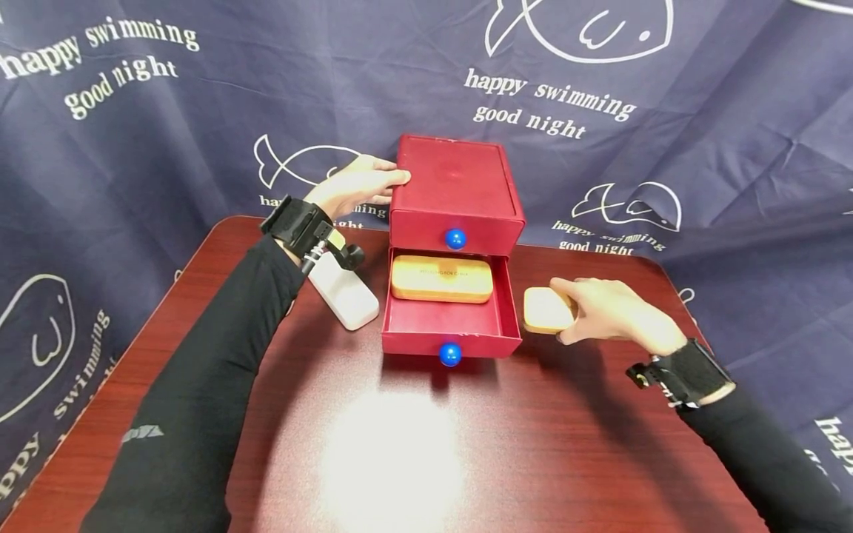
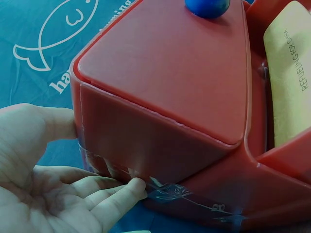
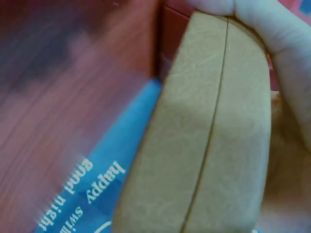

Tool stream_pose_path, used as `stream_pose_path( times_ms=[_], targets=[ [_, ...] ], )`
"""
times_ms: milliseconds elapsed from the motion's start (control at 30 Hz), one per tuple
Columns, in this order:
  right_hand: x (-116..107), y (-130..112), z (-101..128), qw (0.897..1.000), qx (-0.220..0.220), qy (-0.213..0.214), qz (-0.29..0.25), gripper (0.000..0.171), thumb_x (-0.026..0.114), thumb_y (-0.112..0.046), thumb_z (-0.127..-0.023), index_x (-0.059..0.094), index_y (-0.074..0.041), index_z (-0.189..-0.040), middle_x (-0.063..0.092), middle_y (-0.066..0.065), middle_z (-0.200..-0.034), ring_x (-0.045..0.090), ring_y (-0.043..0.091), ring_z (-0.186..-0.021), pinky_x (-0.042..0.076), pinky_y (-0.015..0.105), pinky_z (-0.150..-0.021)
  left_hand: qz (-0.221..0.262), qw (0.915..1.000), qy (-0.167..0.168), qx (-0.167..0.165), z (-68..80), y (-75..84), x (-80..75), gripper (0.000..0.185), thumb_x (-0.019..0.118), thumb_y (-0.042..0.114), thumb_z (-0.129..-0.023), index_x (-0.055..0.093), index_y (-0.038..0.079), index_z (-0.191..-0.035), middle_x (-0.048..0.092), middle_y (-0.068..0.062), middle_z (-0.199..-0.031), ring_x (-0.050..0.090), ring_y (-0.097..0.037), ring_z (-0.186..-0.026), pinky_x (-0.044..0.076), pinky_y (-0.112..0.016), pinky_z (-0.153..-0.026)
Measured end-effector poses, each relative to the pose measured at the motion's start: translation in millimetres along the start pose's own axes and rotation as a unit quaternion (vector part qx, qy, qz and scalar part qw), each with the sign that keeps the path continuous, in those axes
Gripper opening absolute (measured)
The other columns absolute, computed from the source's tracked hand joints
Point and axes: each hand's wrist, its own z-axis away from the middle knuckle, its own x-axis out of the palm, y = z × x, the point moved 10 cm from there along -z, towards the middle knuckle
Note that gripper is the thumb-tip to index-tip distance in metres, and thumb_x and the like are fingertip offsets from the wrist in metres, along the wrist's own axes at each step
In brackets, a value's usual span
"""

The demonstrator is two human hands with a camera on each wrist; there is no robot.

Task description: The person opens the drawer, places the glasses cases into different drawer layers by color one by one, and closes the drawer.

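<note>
A red two-drawer box (image 1: 453, 178) stands at the back of the table, its lower drawer (image 1: 406, 318) pulled out. A yellow glasses case (image 1: 436, 280) with printed lettering lies across the back of that drawer. My left hand (image 1: 360, 181) touches the box's left side, thumb at the top edge and fingers extended along the side wall (image 2: 126, 131). Right of the drawer, my right hand (image 1: 606, 307) grips a second yellow glasses case (image 1: 546, 309) between thumb and fingers. This case's lengthwise seam (image 3: 214, 121) faces the right wrist camera.
A white case (image 1: 346, 292) lies on the reddish wooden table (image 1: 533, 444), left of the box below my left wrist. Blue ball knobs (image 1: 450, 355) stick out from both drawer fronts. A dark blue printed curtain (image 1: 413, 66) hangs behind the table and along its sides.
</note>
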Motion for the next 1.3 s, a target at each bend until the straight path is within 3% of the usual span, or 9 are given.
stream_pose_path(
  times_ms=[200, 333, 433, 633, 700, 867, 1067, 1300],
  targets=[
    [-37.7, -5.0, 7.1, 0.998, -0.021, 0.051, -0.037, 0.06, 0.091, -0.035, -0.061, 0.06, -0.022, -0.111, 0.059, -0.004, -0.079, 0.054, 0.015, -0.072, 0.044, 0.032, -0.062, 0.001, 1.0, 0.002, -0.001, -1.9, -0.8, -1.3, 0.055, 0.056, 0.023, -0.105, 0.042, 0.002, -0.154, 0.054, -0.018, -0.15, 0.056, -0.027, -0.137, 0.047, -0.033, -0.114],
    [-63.8, -12.2, 10.0, 0.993, -0.033, 0.086, -0.077, 0.073, 0.093, -0.034, -0.063, 0.061, -0.019, -0.127, 0.066, -0.001, -0.093, 0.058, 0.017, -0.081, 0.049, 0.037, -0.069, 0.0, 1.0, 0.003, -0.002, -1.8, -0.7, -1.5, 0.055, 0.055, 0.024, -0.105, 0.042, 0.002, -0.154, 0.054, -0.018, -0.149, 0.055, -0.027, -0.137, 0.046, -0.033, -0.114],
    [-77.9, -18.7, 10.4, 0.987, -0.04, 0.11, -0.114, 0.079, 0.094, -0.031, -0.065, 0.058, -0.018, -0.134, 0.068, -0.001, -0.102, 0.059, 0.015, -0.087, 0.051, 0.037, -0.076, -0.002, 1.0, 0.004, -0.003, -1.9, -1.3, -1.9, 0.055, 0.055, 0.024, -0.105, 0.042, 0.002, -0.154, 0.054, -0.018, -0.149, 0.055, -0.027, -0.137, 0.046, -0.033, -0.114],
    [-94.8, -34.1, 9.3, 0.967, -0.037, 0.14, -0.21, 0.077, 0.095, -0.023, -0.067, 0.056, -0.028, -0.133, 0.062, -0.008, -0.098, 0.056, 0.01, -0.085, 0.048, 0.023, -0.074, -0.002, 1.0, 0.003, -0.004, -1.8, -2.2, -2.1, 0.055, 0.054, 0.024, -0.105, 0.042, 0.002, -0.154, 0.054, -0.018, -0.149, 0.055, -0.028, -0.137, 0.046, -0.033, -0.115],
    [-96.8, -41.0, 6.7, 0.959, -0.037, 0.131, -0.248, 0.073, 0.095, -0.022, -0.068, 0.056, -0.031, -0.13, 0.061, -0.008, -0.096, 0.057, 0.011, -0.085, 0.049, 0.022, -0.072, -0.003, 1.0, 0.003, -0.004, -1.5, -2.2, -2.1, 0.055, 0.054, 0.024, -0.105, 0.042, 0.002, -0.154, 0.053, -0.018, -0.149, 0.055, -0.028, -0.137, 0.046, -0.033, -0.115],
    [-98.5, -62.5, -6.1, 0.953, -0.066, 0.092, -0.281, 0.066, 0.093, -0.026, -0.073, 0.054, -0.031, -0.126, 0.06, -0.008, -0.096, 0.058, 0.011, -0.087, 0.049, 0.022, -0.075, -0.004, 1.0, 0.003, -0.005, -1.6, -2.7, -1.6, 0.055, 0.054, 0.024, -0.105, 0.042, 0.002, -0.154, 0.054, -0.017, -0.148, 0.056, -0.028, -0.136, 0.046, -0.033, -0.115],
    [-93.3, -91.3, -25.9, 0.958, -0.107, 0.029, -0.263, 0.068, 0.09, -0.031, -0.076, 0.05, -0.024, -0.131, 0.062, -0.004, -0.103, 0.06, 0.012, -0.09, 0.052, 0.026, -0.078, 0.001, 0.9999, 0.001, -0.012, -3.1, -2.6, 0.7, 0.056, 0.054, 0.024, -0.105, 0.04, 0.002, -0.154, 0.053, -0.016, -0.15, 0.055, -0.027, -0.137, 0.046, -0.032, -0.115],
    [-85.5, -116.9, -42.6, 0.971, -0.138, -0.029, -0.194, 0.064, 0.086, -0.042, -0.078, 0.048, -0.022, -0.125, 0.063, -0.003, -0.087, 0.061, 0.013, -0.074, 0.051, 0.029, -0.067, 0.003, 0.9999, 0.001, -0.015, -2.6, -0.6, 1.1, 0.057, 0.054, 0.023, -0.105, 0.039, 0.002, -0.155, 0.052, -0.017, -0.151, 0.054, -0.027, -0.138, 0.045, -0.034, -0.115]
  ],
)
